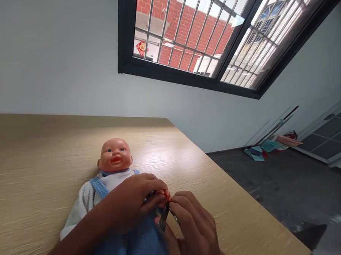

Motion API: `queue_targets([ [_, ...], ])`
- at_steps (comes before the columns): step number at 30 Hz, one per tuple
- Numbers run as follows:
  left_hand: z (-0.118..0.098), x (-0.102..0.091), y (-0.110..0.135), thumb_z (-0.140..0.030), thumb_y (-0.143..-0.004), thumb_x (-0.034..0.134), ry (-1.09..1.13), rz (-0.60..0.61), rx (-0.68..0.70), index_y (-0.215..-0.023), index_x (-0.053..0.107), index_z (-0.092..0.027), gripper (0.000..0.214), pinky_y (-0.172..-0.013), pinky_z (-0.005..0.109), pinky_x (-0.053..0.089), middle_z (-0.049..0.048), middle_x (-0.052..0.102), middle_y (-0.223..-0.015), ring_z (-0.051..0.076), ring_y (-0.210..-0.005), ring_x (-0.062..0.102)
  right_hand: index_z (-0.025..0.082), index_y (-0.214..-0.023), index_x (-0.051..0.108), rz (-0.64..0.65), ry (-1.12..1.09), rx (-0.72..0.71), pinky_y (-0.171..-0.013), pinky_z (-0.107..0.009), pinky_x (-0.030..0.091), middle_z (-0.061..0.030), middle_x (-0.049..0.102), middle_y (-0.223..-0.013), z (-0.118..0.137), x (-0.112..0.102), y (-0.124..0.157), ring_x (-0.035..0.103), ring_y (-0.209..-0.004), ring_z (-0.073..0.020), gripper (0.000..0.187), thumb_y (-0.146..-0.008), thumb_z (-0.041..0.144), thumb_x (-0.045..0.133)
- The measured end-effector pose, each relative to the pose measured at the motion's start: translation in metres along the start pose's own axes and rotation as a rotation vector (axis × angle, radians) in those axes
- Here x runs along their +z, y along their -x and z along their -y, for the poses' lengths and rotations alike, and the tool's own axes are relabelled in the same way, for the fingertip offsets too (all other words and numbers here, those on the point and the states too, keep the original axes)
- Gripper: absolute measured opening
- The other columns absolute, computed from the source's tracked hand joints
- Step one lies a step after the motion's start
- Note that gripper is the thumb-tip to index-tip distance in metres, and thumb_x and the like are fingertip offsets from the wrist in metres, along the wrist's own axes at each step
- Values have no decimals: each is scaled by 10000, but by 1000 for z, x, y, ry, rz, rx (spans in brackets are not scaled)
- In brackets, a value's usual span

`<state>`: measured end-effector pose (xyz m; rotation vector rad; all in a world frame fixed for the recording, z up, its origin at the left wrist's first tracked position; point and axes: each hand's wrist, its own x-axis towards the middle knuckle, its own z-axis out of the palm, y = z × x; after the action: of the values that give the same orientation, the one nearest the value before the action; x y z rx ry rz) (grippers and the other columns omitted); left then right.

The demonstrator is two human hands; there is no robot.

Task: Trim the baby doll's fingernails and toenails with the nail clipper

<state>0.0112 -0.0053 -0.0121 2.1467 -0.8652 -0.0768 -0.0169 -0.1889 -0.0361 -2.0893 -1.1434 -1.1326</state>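
Observation:
A baby doll (115, 157) lies face up on the wooden table, dressed in a white top and blue overalls. Reaching across its chest, my left hand (143, 191) is closed around the doll's small hand (166, 195), whose fingertips poke out. My right hand (194, 225) grips a metal nail clipper (164, 219) between thumb and fingers. The clipper's tip is right at the doll's fingers; whether it touches them I cannot tell. My forearm covers part of the doll's body, and its lower legs are outside the view.
The table (234, 211) has its right edge close to my right hand. Beyond it is a dark floor (264, 179), with mops or brooms and dustpans (256, 152) against the wall. A barred window (183, 35) is above, and a door (331, 134) stands at far right.

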Motion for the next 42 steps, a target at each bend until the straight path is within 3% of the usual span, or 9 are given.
queue_targets([
  [4, 3, 1, -1, -182, -999, 511, 16, -8, 14, -937, 656, -216, 161, -772, 247, 414, -20, 668, -922, 136, -856, 587, 137, -990, 582, 21, -9, 1, -560, -321, 567, -91, 663, -753, 0, 2, 0, 625, -678, -207, 172, -843, 75, 517],
  [9, 1, 0, -1, -223, -1011, 500, -7, 0, -10, -869, 641, -200, 202, -771, 250, 404, -4, 653, -927, 152, -871, 581, 159, -1081, 557, -236, -211, 165, -630, -330, 608, -91, 675, -851, -6, 6, 11, 689, -766, -210, 179, -960, 290, 569],
  [11, -2, -1, -1, -226, -1018, 479, -11, -12, -29, -859, 630, -194, 222, -758, 249, 399, 1, 648, -913, 153, -851, 578, 165, -1085, 552, -275, -239, 212, -631, -326, 621, -91, 679, -862, -8, 5, 16, 708, -772, -210, 185, -960, 299, 581],
  [17, -5, -2, 0, -278, -1046, 421, 25, -72, -52, -855, 604, -192, 278, -747, 250, 393, -6, 635, -883, 148, -826, 567, 170, -1107, 550, -229, -381, 270, -658, -367, 652, -113, 700, -918, -7, 4, 25, 731, -849, -249, 242, -885, 174, 646],
  [21, -4, -2, 1, -273, -1042, 426, 30, -61, -55, -862, 611, -194, 270, -741, 250, 398, -7, 631, -877, 148, -818, 561, 178, -1101, 553, -251, -385, 352, -655, -342, 642, -109, 696, -928, -4, 7, 23, 717, -835, -220, 190, -922, 206, 611],
  [30, -3, -2, 1, -251, -1038, 440, 26, -64, -51, -843, 584, -195, 249, -745, 246, 386, -19, 619, -872, 140, -822, 554, 176, -1106, 580, -227, -434, 344, -709, -343, 638, -108, 694, -955, -5, 7, 22, 704, -883, -217, 199, -913, 128, 585],
  [35, -3, -1, 1, -281, -1048, 430, 43, -66, -54, -886, 599, -211, 244, -766, 252, 385, -23, 631, -902, 144, -849, 563, 181, -1070, 597, -250, -484, 366, -690, -311, 627, -91, 689, -914, -4, 4, 15, 705, -841, -199, 117, -966, 202, 547],
  [42, -3, 0, 0, -265, -1044, 435, 22, -69, -35, -860, 587, -201, 247, -756, 245, 378, -27, 626, -880, 135, -832, 560, 206, -1054, 610, -128, -549, 472, -717, -237, 603, -56, 671, -911, -5, -3, 9, 687, -834, -155, 110, -965, 210, 545],
])
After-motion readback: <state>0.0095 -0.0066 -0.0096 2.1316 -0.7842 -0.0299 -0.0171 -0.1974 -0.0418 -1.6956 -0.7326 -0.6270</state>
